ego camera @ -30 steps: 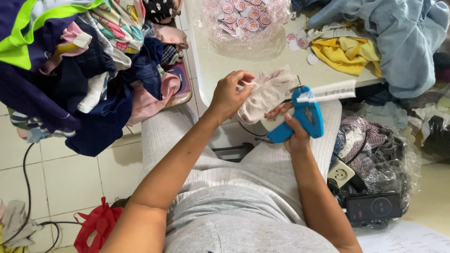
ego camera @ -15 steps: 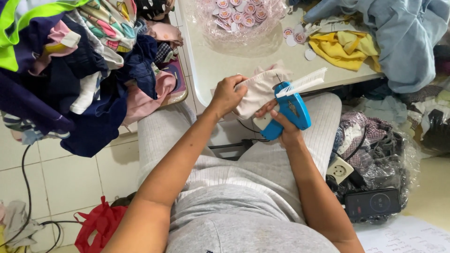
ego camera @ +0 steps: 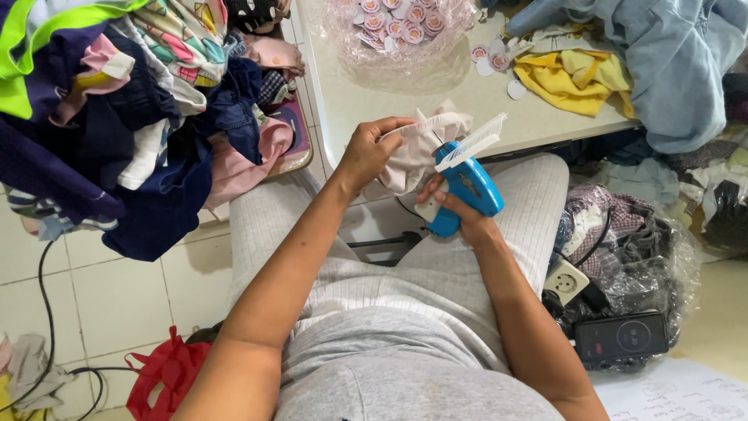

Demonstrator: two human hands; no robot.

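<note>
My left hand (ego camera: 369, 151) pinches a small pale pink cloth garment (ego camera: 417, 152) and holds it up over my lap. My right hand (ego camera: 452, 210) grips a blue tagging gun (ego camera: 467, 187) with a white strip of plastic fasteners (ego camera: 472, 142) on top. The gun's tip sits against the garment, just right of my left fingers. Both hands are at the near edge of a pale table (ego camera: 366, 93).
A clear bag of round pink tags (ego camera: 397, 19) lies on the table, with a yellow garment (ego camera: 573, 76) and blue cloth (ego camera: 678, 62) to the right. A pile of mixed clothes (ego camera: 117, 101) fills the left. A power strip (ego camera: 567, 282) and a black device (ego camera: 621, 337) sit at the lower right.
Both hands, the garment and the tagging gun have shifted a little to the left. The gun has stayed pressed to the cloth.
</note>
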